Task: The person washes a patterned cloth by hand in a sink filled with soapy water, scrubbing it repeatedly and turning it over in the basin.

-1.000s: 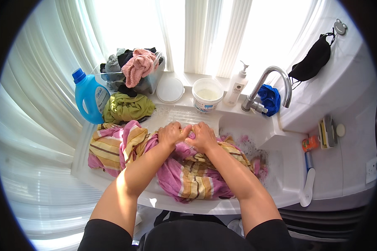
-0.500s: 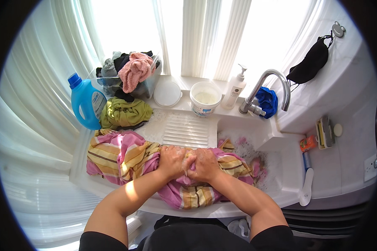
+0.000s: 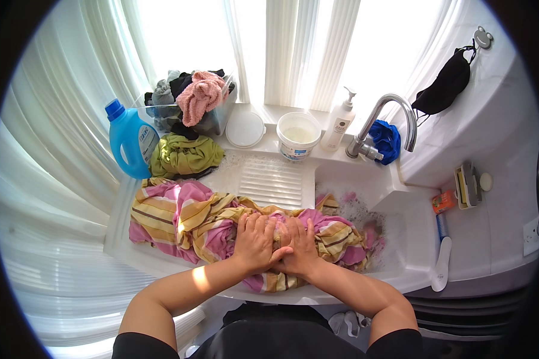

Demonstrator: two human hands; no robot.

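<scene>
A large pink and yellow striped cloth (image 3: pixel 161 218), wet and bunched, stretches across the white laundry sink (image 3: pixel 123 239). Its right end hangs into the sudsy basin; whether it is a sheet or a garment I cannot tell. My left hand (image 3: pixel 255 240) lies on the middle of the bunched cloth, fingers stretched forward. Beside it my right hand (image 3: pixel 298 244) presses on the same spot with fingers extended, and the two thumbs meet or overlap. Just beyond the hands is the ribbed washboard (image 3: pixel 270 184) moulded into the sink.
Along the back stand a blue detergent bottle (image 3: pixel 126 143), green cloth (image 3: pixel 185 154), a clear bin (image 3: pixel 212 122) of laundry, a white tub (image 3: pixel 297 140), a pump bottle (image 3: pixel 338 122) and a curved tap (image 3: pixel 401 103). A white-handled brush (image 3: pixel 441 266) lies at the right edge.
Both hands have gone from closed fists gripping the cloth to outstretched fingers lying on it. The view has shifted slightly.
</scene>
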